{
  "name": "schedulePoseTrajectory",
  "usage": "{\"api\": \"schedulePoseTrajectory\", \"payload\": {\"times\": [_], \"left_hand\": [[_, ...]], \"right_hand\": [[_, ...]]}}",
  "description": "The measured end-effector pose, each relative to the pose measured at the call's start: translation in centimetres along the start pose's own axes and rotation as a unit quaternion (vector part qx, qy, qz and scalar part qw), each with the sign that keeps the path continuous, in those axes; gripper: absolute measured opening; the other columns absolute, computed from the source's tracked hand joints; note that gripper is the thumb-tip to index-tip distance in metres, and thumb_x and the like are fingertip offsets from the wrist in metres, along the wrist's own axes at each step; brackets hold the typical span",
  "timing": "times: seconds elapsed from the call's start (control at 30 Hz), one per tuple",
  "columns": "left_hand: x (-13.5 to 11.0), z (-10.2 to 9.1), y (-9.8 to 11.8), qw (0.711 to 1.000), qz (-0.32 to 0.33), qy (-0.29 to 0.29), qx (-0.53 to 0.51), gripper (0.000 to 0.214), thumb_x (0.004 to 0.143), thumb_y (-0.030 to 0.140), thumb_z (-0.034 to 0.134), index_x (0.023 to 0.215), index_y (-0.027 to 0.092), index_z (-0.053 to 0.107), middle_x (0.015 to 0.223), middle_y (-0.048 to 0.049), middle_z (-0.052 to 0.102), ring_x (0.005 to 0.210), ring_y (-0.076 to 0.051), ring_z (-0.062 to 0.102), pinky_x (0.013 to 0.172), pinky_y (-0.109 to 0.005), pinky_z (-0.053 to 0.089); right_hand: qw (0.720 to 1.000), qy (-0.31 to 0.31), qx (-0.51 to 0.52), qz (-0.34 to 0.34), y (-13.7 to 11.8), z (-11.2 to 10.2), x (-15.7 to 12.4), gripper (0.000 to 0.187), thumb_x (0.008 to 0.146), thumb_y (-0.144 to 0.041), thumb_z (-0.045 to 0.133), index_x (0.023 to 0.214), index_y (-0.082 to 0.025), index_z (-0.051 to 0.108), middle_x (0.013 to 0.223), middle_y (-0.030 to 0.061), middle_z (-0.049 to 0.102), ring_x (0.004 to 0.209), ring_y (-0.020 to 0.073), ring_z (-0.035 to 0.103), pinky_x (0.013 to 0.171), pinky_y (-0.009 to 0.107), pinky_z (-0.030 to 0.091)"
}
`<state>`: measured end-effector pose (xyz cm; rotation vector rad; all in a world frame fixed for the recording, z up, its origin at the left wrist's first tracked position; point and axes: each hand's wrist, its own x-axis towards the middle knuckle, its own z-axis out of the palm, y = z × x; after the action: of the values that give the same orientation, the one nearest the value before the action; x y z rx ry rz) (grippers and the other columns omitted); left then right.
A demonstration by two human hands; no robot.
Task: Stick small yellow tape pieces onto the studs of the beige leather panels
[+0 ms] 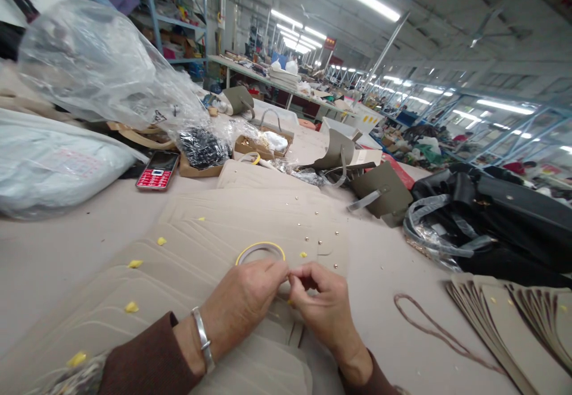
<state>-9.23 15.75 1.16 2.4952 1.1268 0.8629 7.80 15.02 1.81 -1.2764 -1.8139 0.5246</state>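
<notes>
My left hand (241, 299) and my right hand (319, 307) meet in front of me, their fingertips pinching the lower edge of a narrow roll of yellow-edged tape (260, 252). The fingers hide the bottom of the roll. Beneath my hands lie stacked beige leather panels (214, 228) with stitched lines, small metal studs (319, 243) and scattered yellow scraps (135, 264). A silver bangle (203, 338) circles my left wrist, and brown sleeves cover both forearms.
A red mobile phone (157, 170) and a large clear plastic bag (98, 67) lie at the left. Taupe leather pieces (379, 189) and black bags (487, 222) sit to the right, with a brown cord (438, 329) and a fanned leather stack (504, 323) nearer me.
</notes>
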Motion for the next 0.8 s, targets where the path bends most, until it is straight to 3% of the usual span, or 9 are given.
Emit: {"api": "schedulePoseTrajectory", "payload": {"times": [0.1,0.2,0.27,0.4,0.5,0.63,0.8], "left_hand": [[-0.1,-0.1,0.1,1.0,0.014,0.018,0.007,0.02,0.094,0.013,0.036,0.082,0.018,0.051,0.071,-0.0009,0.053,0.062,-0.017,0.051,0.055,-0.028,0.039],[-0.3,-0.1,0.2,0.998,0.037,0.052,0.011,0.022,0.094,0.013,0.036,0.08,0.019,0.051,0.069,-0.0006,0.051,0.061,-0.016,0.048,0.054,-0.028,0.037],[-0.4,-0.1,0.5,0.996,0.054,0.072,0.019,0.023,0.095,0.013,0.035,0.079,0.019,0.05,0.067,0.0001,0.049,0.059,-0.016,0.046,0.053,-0.028,0.035],[-0.6,-0.2,1.1,0.993,0.082,0.073,0.034,0.021,0.096,0.011,0.034,0.085,0.018,0.05,0.069,-0.0002,0.05,0.061,-0.016,0.046,0.054,-0.028,0.036],[-0.5,0.0,1.1,0.996,0.054,0.021,0.071,0.016,0.096,0.012,0.038,0.089,0.018,0.051,0.075,-0.0013,0.053,0.067,-0.018,0.049,0.06,-0.03,0.04],[0.1,0.4,0.5,0.99,-0.014,-0.066,0.122,0.013,0.092,0.009,0.044,0.091,0.018,0.053,0.084,-0.004,0.057,0.079,-0.023,0.052,0.071,-0.037,0.045],[0.2,0.9,0.0,0.992,-0.032,-0.092,0.085,0.017,0.093,0.01,0.04,0.103,0.017,0.052,0.092,-0.006,0.059,0.086,-0.024,0.052,0.079,-0.042,0.045]], "right_hand": [[0.975,-0.038,0.123,0.18,-0.9,0.0,0.1,0.013,0.076,-0.024,0.06,0.067,-0.015,0.065,0.049,0.0003,0.062,0.043,0.0122,0.056,0.044,0.021,0.044],[0.939,-0.053,0.21,0.268,-1.4,0.1,0.4,0.017,0.074,-0.03,0.064,0.066,-0.015,0.063,0.045,-0.001,0.06,0.039,0.0118,0.055,0.041,0.021,0.043],[0.928,-0.045,0.238,0.284,-1.2,0.1,0.6,0.018,0.071,-0.03,0.066,0.065,-0.014,0.063,0.046,-0.0012,0.061,0.039,0.0115,0.056,0.041,0.021,0.045],[0.911,0.029,0.258,0.32,0.7,-0.3,0.9,0.021,0.066,-0.033,0.072,0.063,-0.015,0.061,0.045,-0.0033,0.059,0.038,0.01,0.053,0.042,0.022,0.049],[0.906,0.027,0.244,0.346,2.6,-1.1,0.4,0.028,0.064,-0.038,0.077,0.069,-0.013,0.065,0.05,-0.0012,0.063,0.042,0.0106,0.057,0.045,0.022,0.052],[0.917,0.019,0.229,0.326,3.9,-1.6,-1.0,0.033,0.068,-0.042,0.077,0.079,-0.012,0.069,0.063,0.0034,0.069,0.057,0.0139,0.066,0.058,0.024,0.056],[0.932,0.018,0.206,0.297,4.4,-0.9,-1.2,0.033,0.073,-0.044,0.073,0.081,-0.013,0.069,0.065,0.0036,0.069,0.06,0.0145,0.066,0.057,0.023,0.055]]}}
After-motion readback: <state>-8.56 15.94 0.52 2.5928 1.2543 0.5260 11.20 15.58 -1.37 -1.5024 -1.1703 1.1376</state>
